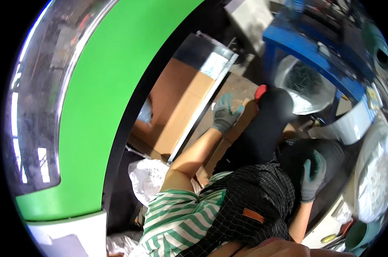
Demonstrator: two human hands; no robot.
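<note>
My left hand [226, 112], in a grey glove with teal fingertips, is held out over the floor just right of a cardboard-lined bin [189, 111] with a pale metal edge. Its thumb stands apart from the fingers, and nothing shows in it. Inside the bin, against the left side, is a small translucent bluish thing [145, 112] that I cannot make out. My right hand [314, 175], gloved the same way, rests by my dark-trousered knee. Thumb and fingers are spread there, with no object between them.
A large green machine housing [112, 81] with a dark window fills the left. A blue metal bench [305, 47] stands at the upper right, with a white bag of dark green pieces [304, 81] beneath. White plastic bags [147, 177] lie below the bin; another bag [378, 175] is far right.
</note>
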